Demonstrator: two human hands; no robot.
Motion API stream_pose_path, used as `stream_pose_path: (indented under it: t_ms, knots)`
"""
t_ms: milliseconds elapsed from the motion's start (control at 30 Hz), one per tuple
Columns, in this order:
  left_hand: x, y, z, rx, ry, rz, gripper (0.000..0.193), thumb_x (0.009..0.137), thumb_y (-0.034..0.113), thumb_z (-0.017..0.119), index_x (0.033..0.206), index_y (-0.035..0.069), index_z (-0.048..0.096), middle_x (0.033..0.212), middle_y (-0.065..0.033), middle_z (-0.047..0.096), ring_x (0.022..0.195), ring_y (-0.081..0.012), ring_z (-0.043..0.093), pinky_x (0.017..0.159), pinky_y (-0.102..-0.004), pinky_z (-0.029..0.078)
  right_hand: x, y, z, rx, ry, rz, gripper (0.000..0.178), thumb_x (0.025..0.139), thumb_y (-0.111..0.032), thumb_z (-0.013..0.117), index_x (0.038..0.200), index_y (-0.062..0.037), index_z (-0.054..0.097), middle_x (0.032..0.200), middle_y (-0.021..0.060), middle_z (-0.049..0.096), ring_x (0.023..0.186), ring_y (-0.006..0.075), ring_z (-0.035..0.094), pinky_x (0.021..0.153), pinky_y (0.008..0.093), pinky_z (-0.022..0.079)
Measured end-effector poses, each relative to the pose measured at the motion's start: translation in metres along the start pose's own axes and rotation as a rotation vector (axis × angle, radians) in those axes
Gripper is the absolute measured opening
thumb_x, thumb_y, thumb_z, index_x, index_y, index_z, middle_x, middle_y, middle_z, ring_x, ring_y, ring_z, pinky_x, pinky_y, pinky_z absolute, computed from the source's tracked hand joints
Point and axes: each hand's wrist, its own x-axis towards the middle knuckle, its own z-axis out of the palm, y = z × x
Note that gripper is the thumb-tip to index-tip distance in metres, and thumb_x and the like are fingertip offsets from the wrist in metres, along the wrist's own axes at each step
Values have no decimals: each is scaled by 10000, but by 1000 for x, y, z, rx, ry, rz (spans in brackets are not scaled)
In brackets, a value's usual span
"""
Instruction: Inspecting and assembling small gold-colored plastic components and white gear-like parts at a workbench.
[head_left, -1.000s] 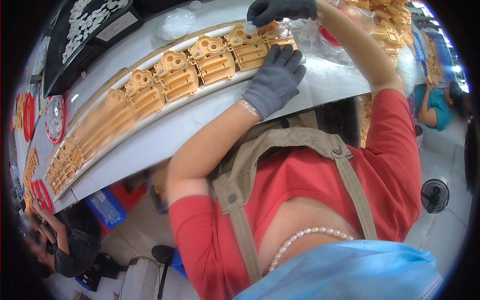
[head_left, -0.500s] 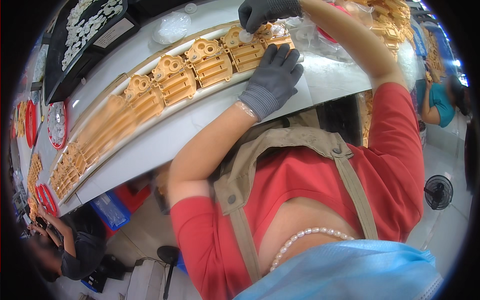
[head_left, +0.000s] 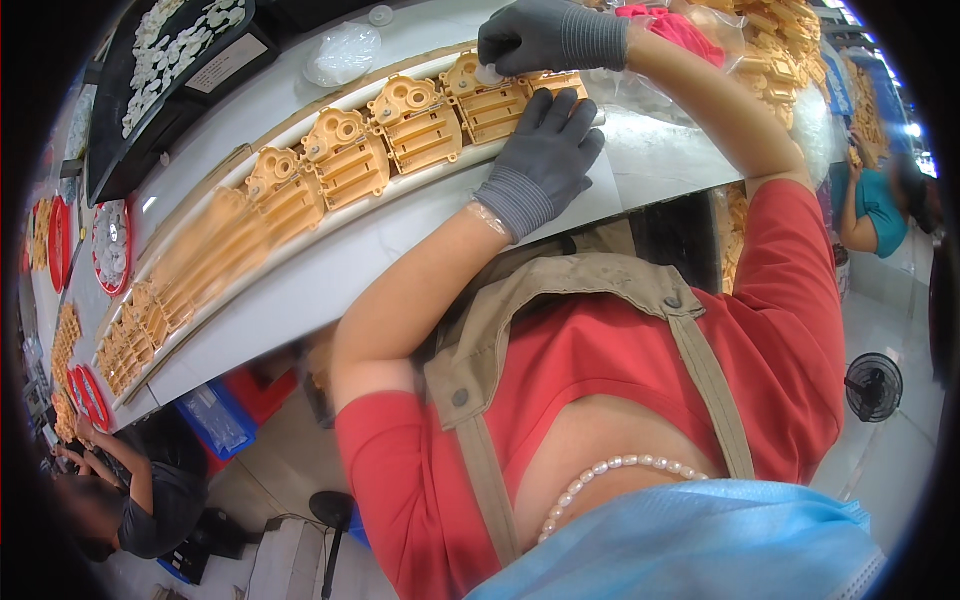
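We rested our grey-gloved left hand [head_left: 543, 160], fingers outstretched, on the row of moulded orange plastic housings [head_left: 422, 138] along the white table [head_left: 290, 300]. Our grey-gloved right hand [head_left: 535, 40] curled beside a small round translucent disc [head_left: 488, 76] — that hand's grip we couldn't tell.

Red short-sleeved top [head_left: 585, 350], plain. Khaki-brown apron [head_left: 600, 272], matching straps [head_left: 712, 395], dark round snaps [head_left: 460, 397]. Whitish pearl-like bead necklace [head_left: 590, 473]. Light-blue face mask [head_left: 690, 545]. Left glove [head_left: 545, 155] and right glove [head_left: 545, 38] dark grey, cuffs [head_left: 518, 204] ribbed, lighter grey. Shiny band [head_left: 489, 217], left wrist.
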Motion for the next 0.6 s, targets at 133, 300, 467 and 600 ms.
stream_pose_path:
  t_ms: [133,300,467,600]
  knots:
    - [-2,-3,-6,-60,19,0,545,775,352,765,1228,96,603,1401,-132,470,1361,-342,400,1173,-503,252,-20,-18,-18,-194,207,-193,253,845,-251,692,998,-52,722,855,155,723,790,281,703,737,375,542]
    - [-1,1,-6,-43,11,-6,537,778,331,765,1232,99,597,1411,-148,480,1368,-353,407,1180,-495,251,-23,58,-33,-98,407,326,223,876,-247,664,1018,-92,737,905,148,731,846,319,713,768,400,550]
    - [-4,1,-2,-63,66,-44,480,819,314,731,1236,115,598,1414,-154,500,1351,-366,447,1173,-494,284,-17,63,-17,-274,445,362,258,887,-306,634,1024,-109,729,900,169,725,840,354,710,764,460,547]
    - [-7,-3,-11,-135,267,3,420,857,292,701,1228,122,604,1354,-143,567,1293,-357,512,1140,-501,345,2,84,6,-402,415,532,262,868,-334,641,951,-89,680,828,202,695,827,358,702,716,499,533]
